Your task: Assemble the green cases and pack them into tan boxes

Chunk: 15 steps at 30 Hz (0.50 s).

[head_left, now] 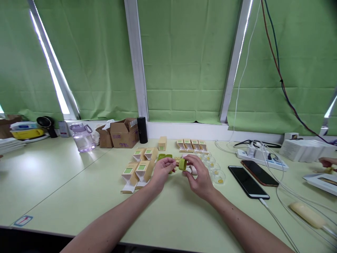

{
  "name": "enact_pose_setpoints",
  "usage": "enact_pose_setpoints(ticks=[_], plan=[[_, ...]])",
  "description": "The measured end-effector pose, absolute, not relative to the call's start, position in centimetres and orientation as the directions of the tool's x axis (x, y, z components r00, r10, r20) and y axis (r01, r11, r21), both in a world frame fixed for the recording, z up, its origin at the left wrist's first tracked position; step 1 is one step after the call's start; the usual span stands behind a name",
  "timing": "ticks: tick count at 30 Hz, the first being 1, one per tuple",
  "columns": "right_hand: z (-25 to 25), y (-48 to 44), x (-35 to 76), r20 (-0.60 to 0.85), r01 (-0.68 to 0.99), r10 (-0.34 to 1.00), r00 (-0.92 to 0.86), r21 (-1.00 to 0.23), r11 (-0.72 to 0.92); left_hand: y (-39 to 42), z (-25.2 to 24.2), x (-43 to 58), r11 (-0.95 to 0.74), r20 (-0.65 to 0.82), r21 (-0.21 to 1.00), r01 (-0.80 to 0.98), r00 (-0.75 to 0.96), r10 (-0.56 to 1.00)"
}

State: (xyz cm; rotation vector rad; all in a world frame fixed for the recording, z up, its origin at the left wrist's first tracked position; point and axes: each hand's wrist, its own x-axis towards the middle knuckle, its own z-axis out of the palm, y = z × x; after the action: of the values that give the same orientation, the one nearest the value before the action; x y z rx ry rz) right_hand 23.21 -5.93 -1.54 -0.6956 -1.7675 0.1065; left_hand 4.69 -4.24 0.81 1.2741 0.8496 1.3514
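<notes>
My left hand (162,172) and my right hand (199,175) meet above the pale green table (79,189), both closed in a pinch. My right hand holds a small green round piece (182,164); my left fingertips touch its left side. Behind them lie more green pieces (164,156). Several small tan boxes with green labels (139,170) lie open to the left of my left hand. A row of tan boxes (191,145) stands further back. Several clear plastic domes (215,171) lie to the right of my right hand.
Two phones (249,182) (259,173) lie on the right by a white power strip (260,158) with cables. Cardboard boxes (124,133), a black cylinder (142,130) and a water bottle (83,137) stand at the back left. Another person's hand (328,162) shows at the right edge.
</notes>
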Motion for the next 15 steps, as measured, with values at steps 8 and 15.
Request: enact_pose_setpoints(ticks=[8,15], plan=[[-1.3,-6.0,23.2,0.852,0.407,0.511,-0.111,-0.430,0.806,-3.4,0.3,4.3,-0.221,0.234,0.960,-0.172,0.058,0.971],[-1.2,-5.7,23.8,0.867,0.483,0.473,-0.156,-0.350,0.802,-3.8,0.3,3.4,-0.613,0.613,0.760,0.217,0.072,0.787]])
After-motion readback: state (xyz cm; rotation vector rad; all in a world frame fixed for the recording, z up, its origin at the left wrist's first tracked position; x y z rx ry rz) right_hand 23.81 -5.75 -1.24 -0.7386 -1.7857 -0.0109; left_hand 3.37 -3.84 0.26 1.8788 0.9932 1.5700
